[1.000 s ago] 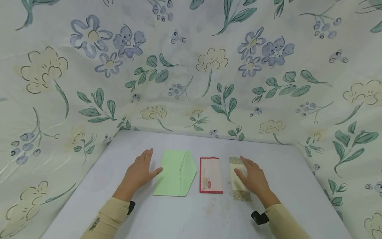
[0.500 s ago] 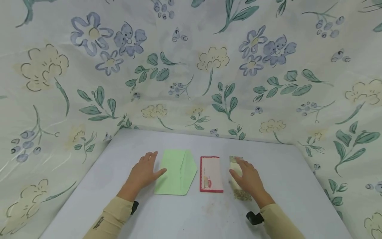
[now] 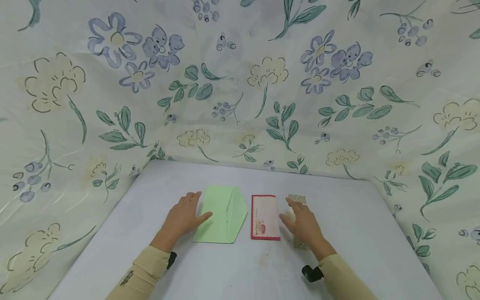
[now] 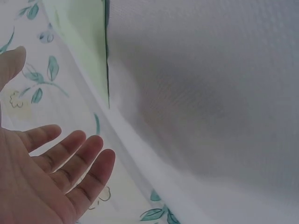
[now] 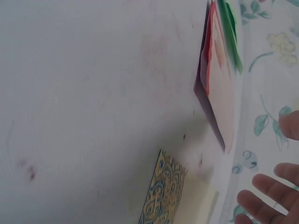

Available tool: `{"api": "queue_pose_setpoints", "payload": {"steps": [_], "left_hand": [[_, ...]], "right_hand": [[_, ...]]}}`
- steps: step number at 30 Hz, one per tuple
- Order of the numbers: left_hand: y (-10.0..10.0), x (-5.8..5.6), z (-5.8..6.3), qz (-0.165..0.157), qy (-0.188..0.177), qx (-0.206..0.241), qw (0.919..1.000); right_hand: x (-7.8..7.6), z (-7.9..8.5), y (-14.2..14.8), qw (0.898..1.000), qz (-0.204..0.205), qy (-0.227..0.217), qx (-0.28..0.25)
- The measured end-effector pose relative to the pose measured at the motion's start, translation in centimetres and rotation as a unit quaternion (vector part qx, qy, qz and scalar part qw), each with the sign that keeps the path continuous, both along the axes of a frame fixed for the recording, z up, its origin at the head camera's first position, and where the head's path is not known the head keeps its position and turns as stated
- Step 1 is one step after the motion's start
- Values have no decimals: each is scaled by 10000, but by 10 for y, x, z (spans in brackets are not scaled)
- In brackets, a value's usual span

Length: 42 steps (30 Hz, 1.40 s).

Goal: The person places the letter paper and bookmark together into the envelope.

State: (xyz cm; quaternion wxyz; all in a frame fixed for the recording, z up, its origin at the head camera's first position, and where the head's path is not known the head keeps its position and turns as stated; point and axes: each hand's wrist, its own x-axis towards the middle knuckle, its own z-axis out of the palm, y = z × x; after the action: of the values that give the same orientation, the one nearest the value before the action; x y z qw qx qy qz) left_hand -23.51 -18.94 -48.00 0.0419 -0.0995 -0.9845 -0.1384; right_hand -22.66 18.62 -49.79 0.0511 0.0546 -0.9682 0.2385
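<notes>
A light green envelope (image 3: 217, 214) with its pointed flap to the right lies on the white table. My left hand (image 3: 184, 216) hovers at its left edge, thumb over the paper, fingers spread and holding nothing. Mid-table lies a pink card with a red border (image 3: 265, 217). To its right is a narrow cream card with patterned gold ends (image 3: 298, 199), partly hidden beneath my right hand (image 3: 303, 223). That hand's fingers are relaxed above it. In the right wrist view, the patterned end (image 5: 163, 191) shows below the pink card (image 5: 219, 88), apart from the fingers.
The white table (image 3: 240, 271) carries faint brownish smudges (image 3: 264, 260) in front of the cards. A floral sheet (image 3: 240, 104) rises behind the table and along both sides. Each wrist wears a small black camera, such as the right one (image 3: 312, 273).
My right hand has moved left, from the right side of the narrow card to over it, nearer the pink card. The left hand has shifted slightly right, toward the envelope. The papers stay put.
</notes>
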Motion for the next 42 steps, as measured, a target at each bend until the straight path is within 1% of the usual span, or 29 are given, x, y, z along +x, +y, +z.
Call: {"api": "queue_pose_setpoints", "payload": {"steps": [4, 9, 16, 21, 26, 35, 42], "left_hand": [[3, 1, -1, -13, -79, -11, 10000], [5, 2, -2, -46, -79, -41, 9999], [7, 1, -4, -94, -85, -63, 9999], [10, 1, -4, -114, -126, -68, 9998], [12, 2, -3, -130, -146, -71, 9998], [15, 0, -7, -168, -172, -81, 9997], [20, -1, -10, -258, -118, -98, 9995]], "right_hand": [[0, -2, -9, 9999, -36, -95, -29], [0, -4, -19, 9996, -50, -228, -130], [0, -4, -30, 9998, 58, -197, -84], [0, -5, -37, 9995, 107, -278, -66], [-1, -8, -43, 9995, 261, -172, -36], [-2, -11, -51, 9986, 518, -54, 94], [-3, -11, -57, 9982, 578, -61, 147]]}}
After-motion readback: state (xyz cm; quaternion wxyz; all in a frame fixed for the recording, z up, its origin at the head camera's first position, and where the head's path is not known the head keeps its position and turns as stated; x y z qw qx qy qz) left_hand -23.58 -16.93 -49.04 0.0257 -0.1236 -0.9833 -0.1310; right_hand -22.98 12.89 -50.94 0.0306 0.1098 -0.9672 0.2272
